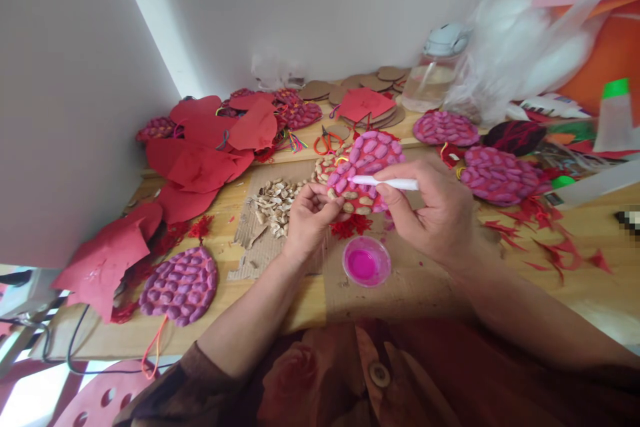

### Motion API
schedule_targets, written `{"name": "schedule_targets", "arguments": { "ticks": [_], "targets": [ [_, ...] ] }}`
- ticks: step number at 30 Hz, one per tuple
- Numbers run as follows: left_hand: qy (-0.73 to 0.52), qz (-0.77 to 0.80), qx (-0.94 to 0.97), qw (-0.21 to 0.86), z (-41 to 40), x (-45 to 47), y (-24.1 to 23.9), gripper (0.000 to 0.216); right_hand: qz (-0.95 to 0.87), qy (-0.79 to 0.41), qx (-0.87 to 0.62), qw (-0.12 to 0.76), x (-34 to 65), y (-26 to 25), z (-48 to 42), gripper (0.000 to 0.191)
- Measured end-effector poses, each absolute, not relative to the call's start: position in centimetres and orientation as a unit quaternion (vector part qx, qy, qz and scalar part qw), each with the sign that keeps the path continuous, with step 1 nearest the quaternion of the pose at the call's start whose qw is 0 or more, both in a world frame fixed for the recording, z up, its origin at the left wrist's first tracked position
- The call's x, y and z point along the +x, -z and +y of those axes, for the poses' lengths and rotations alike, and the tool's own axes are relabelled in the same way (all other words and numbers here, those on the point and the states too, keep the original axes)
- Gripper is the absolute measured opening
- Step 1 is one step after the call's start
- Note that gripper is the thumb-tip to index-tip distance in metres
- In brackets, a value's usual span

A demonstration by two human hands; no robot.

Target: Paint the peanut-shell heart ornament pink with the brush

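My left hand (313, 217) grips the lower left edge of a red disc covered in peanut shells (373, 157). Most of its shells are painted pink; several along the bottom are bare tan. In my right hand (433, 210) is a slim white paintbrush (395, 183), its pinkish tip against the shells at the disc's left side. Below the disc hangs a red tassel (351, 227). A small clear cup of bright pink paint (367, 262) stands on the cardboard (415, 290) under my hands. Loose peanut shells (277, 203) lie in a heap left of the disc.
Red paper shapes (205, 147) pile up at the left, near a finished pink shell disc (180, 285). Orange-handled scissors (329, 141) lie behind my hands. A plastic jar (433, 80), a glue bottle (615, 117) and more painted discs (503, 175) stand or lie to the right.
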State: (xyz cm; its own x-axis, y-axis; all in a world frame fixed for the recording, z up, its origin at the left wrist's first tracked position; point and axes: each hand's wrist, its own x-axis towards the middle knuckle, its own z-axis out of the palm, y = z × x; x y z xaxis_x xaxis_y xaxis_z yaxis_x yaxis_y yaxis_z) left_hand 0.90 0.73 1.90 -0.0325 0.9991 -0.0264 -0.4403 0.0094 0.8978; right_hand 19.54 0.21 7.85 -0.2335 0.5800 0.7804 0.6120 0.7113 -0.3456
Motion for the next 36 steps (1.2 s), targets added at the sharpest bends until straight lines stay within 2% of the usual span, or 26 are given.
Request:
{"name": "schedule_targets", "arguments": {
  "ticks": [14,24,29,36],
  "targets": [
    [-0.604,0.397,0.357,0.592,0.7,0.7,-1.9,0.049,-0.786,0.043,-0.376,0.488,19.3,-7.6,0.0,0.017],
    [-0.601,0.396,0.349,0.599,0.7,0.8,-2.1,0.051,-0.802,0.096,-0.328,0.49,18.9,-6.8,-0.1,0.028],
    [-0.607,0.394,0.346,0.598,0.8,0.8,-2.2,0.05,-0.824,0.063,-0.293,0.481,18.4,-6.5,-0.7,0.027],
    [-0.606,0.392,0.337,0.605,0.8,0.7,-2.1,0.049,-0.779,0.016,-0.349,0.52,19.1,-6.7,0.0,0.023]
  ]
}}
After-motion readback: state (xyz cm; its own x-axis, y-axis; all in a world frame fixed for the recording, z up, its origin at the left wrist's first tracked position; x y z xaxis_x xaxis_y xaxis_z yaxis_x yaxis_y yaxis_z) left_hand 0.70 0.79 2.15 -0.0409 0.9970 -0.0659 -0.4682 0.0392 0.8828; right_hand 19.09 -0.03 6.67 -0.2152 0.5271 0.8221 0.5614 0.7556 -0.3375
